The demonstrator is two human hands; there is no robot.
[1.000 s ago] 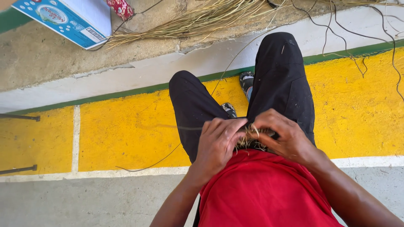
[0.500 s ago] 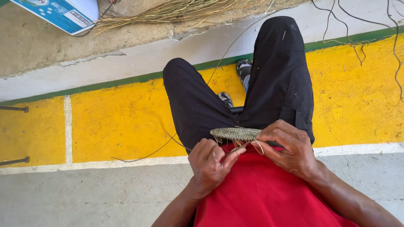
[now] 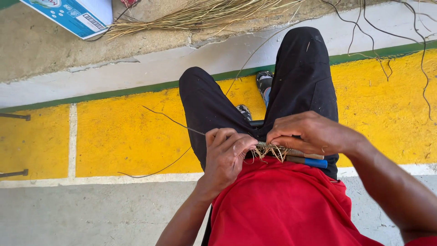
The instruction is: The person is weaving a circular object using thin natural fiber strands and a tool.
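Woven grass braid [image 3: 273, 149]: on lap, near centre. Right hand [image 3: 309, 134] fingers pinched closed on it. Left hand [image 3: 225, 152] curled tight around thin strand [image 3: 170, 119]. Risk: overtensioned strand could snap; loose ends fray.

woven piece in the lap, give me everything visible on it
The woven piece is a small, flat band of tan, straw-like fibre, tightly plaited, lying roughly level across the lap over black trousers. Loose frayed ends hang from its lower edge. The right hand covers its top and pinches it; the left hand grips its left end, where a thin strand runs out leftward. A blue-tipped tool lies just beneath it.
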